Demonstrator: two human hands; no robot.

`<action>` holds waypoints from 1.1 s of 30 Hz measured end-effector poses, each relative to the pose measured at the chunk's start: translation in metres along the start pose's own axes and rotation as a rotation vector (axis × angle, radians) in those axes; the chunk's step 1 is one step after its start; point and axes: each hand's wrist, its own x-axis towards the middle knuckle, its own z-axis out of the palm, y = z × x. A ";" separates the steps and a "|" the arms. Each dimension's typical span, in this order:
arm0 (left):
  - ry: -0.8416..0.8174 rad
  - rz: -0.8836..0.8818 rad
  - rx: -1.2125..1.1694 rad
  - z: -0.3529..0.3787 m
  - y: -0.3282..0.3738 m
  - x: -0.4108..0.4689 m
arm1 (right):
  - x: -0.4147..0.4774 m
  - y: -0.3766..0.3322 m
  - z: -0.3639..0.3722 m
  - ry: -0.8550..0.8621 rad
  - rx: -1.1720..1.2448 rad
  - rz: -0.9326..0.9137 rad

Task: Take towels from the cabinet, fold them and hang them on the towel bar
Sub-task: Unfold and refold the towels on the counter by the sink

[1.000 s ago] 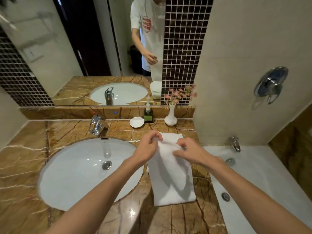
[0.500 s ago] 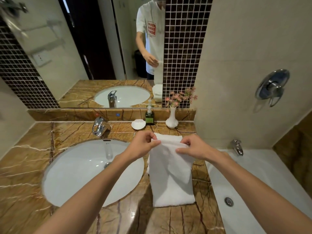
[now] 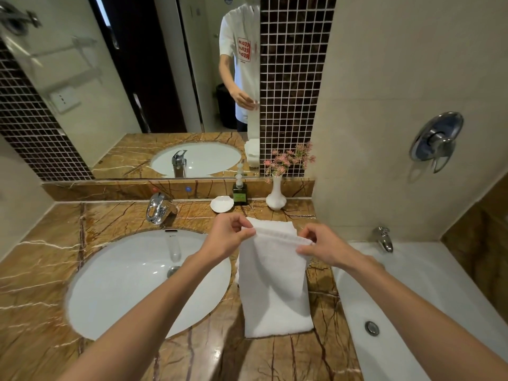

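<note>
A white towel (image 3: 275,287), folded into a long narrow strip, hangs from my two hands over the brown marble counter (image 3: 277,361), and its lower end rests on the stone. My left hand (image 3: 226,237) pinches the top left corner. My right hand (image 3: 320,244) pinches the top right corner. The top edge is stretched between them, lifted off the counter. A second layer of towel shows behind that edge. No towel bar on my side is in view, only a reflection in the mirror at the upper left.
A white oval sink (image 3: 143,281) with a chrome tap (image 3: 159,209) lies to the left. A soap dish (image 3: 222,204), a soap dispenser (image 3: 239,189) and a white vase with pink flowers (image 3: 275,193) line the back. A bathtub (image 3: 428,312) is at the right.
Both hands have raised the towel's top edge and drawn it taut, so the strip now hangs from them. The camera has tilted a little upward.
</note>
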 end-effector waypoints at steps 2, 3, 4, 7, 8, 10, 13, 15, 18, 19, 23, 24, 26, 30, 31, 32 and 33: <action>0.011 0.004 0.011 0.001 -0.002 0.000 | 0.001 -0.003 -0.001 0.031 -0.004 -0.001; 0.015 0.000 0.013 0.001 -0.003 0.001 | 0.002 -0.003 -0.002 0.041 -0.017 -0.007; 0.015 -0.005 0.013 0.001 -0.004 0.002 | 0.003 -0.004 -0.003 0.048 -0.026 -0.016; 0.019 -0.016 0.021 0.000 -0.008 0.003 | 0.004 -0.006 -0.004 0.075 0.013 -0.044; 0.024 -0.026 0.017 0.000 -0.011 0.003 | 0.003 -0.007 -0.004 0.076 0.052 -0.052; 0.023 -0.055 0.023 -0.001 -0.016 0.004 | 0.002 -0.009 -0.004 0.082 0.121 -0.066; -0.016 -0.107 0.066 -0.001 -0.024 0.002 | 0.001 -0.015 -0.004 0.099 0.166 -0.071; -0.039 -0.131 0.076 -0.001 -0.028 0.000 | 0.001 -0.020 -0.005 0.110 0.176 -0.080; -0.096 -0.143 0.073 -0.002 -0.031 -0.002 | 0.002 -0.025 -0.006 0.125 0.198 -0.083; -0.113 -0.143 0.074 -0.003 -0.029 -0.004 | 0.002 -0.026 -0.006 0.127 0.196 -0.084; -0.068 -0.099 0.003 -0.006 -0.025 -0.009 | 0.001 -0.023 -0.002 0.139 0.179 -0.109; -0.042 -0.091 -0.020 -0.006 -0.023 -0.009 | 0.000 -0.023 -0.001 0.139 0.189 -0.121; 0.010 -0.067 -0.041 -0.006 -0.017 -0.010 | -0.002 -0.021 0.003 0.150 0.212 -0.142; 0.017 -0.007 -0.052 -0.007 -0.010 -0.009 | -0.002 -0.019 0.008 0.238 0.264 -0.148; 0.007 -0.001 -0.052 -0.008 -0.010 -0.008 | -0.002 -0.018 0.008 0.262 0.282 -0.142; -0.001 0.002 -0.048 -0.009 -0.009 -0.007 | -0.002 -0.018 0.008 0.280 0.305 -0.133; -0.005 0.004 -0.039 -0.010 -0.010 -0.006 | -0.002 -0.017 0.007 0.291 0.326 -0.118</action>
